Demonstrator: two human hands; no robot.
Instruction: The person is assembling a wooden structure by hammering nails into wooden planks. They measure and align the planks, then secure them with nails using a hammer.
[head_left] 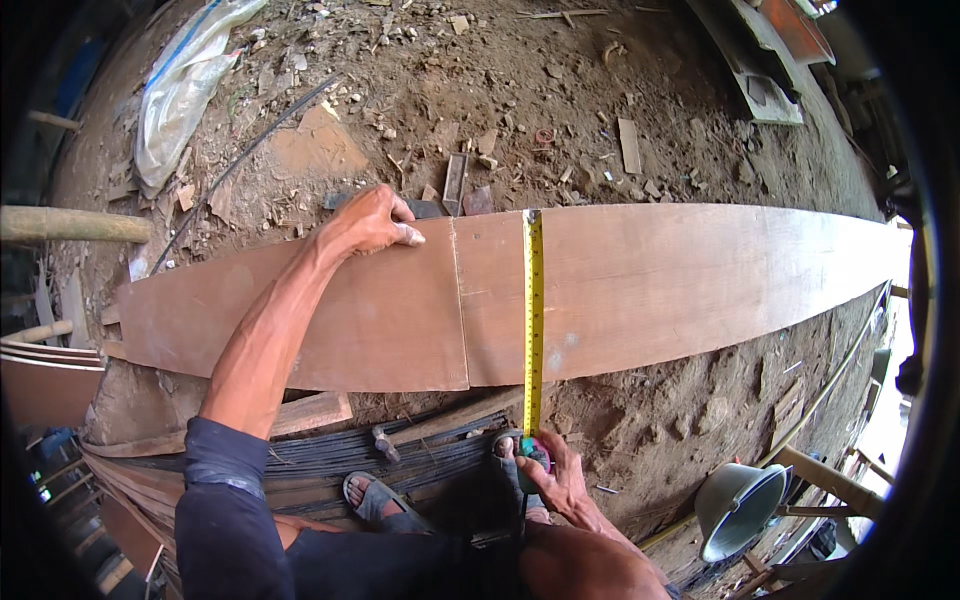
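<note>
Across the middle lies a long, smooth, wood-like board (pixel 680 285); a thin yellow tape (pixel 534 310) spans its width, so measuring seems in hand; the right hand (pixel 566 482) grips the tape case (pixel 533 452); the left hand (pixel 368 222) curls at the far edge, its hold unclear; next likely calls for keeping everything straight; crumbly soil (pixel 660 430) lies around.

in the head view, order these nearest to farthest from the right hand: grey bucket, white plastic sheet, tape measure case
1. Tape measure case: held in the right hand
2. Grey bucket: off to the right
3. White plastic sheet: upper left, beyond the board
</note>
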